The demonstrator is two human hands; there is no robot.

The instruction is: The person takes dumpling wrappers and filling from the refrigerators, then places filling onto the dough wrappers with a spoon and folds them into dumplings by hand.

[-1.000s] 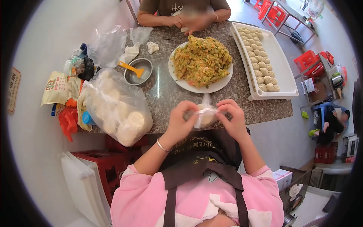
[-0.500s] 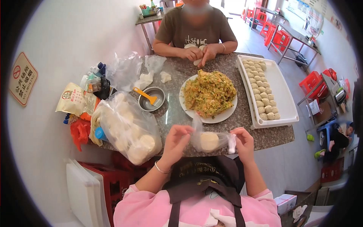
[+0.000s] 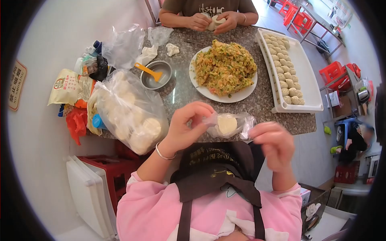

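Observation:
In front of me on the table lies a small clear plastic bag [image 3: 242, 119] with pale round dough wrappers [image 3: 227, 126] in it. My left hand [image 3: 193, 122] is closed, thumb and fingers pinching a whitish flap at the bag's left end. Beside the right end is my right hand [image 3: 274, 144], smeared by motion, its fingers partly curled; whether it touches the plastic is unclear. Just beyond, a white plate [image 3: 196, 86] carries a heap of chopped filling [image 3: 226, 68]. Across the table, another person's hands [image 3: 213, 22] hold pale dough pieces.
A white tray [image 3: 309, 86] with rows of dumplings [image 3: 283, 68] stands at right. At left are a large bag of dough [image 3: 130, 112], a metal bowl [image 3: 165, 82] with an orange-handled scoop [image 3: 148, 71], and crumpled plastic and packets. Red crates [image 3: 114, 172] sit below.
My view has tipped downward, so the table appears higher. My left hand now pinches more plainly at the bag's left end. My right hand has shifted right and blurred.

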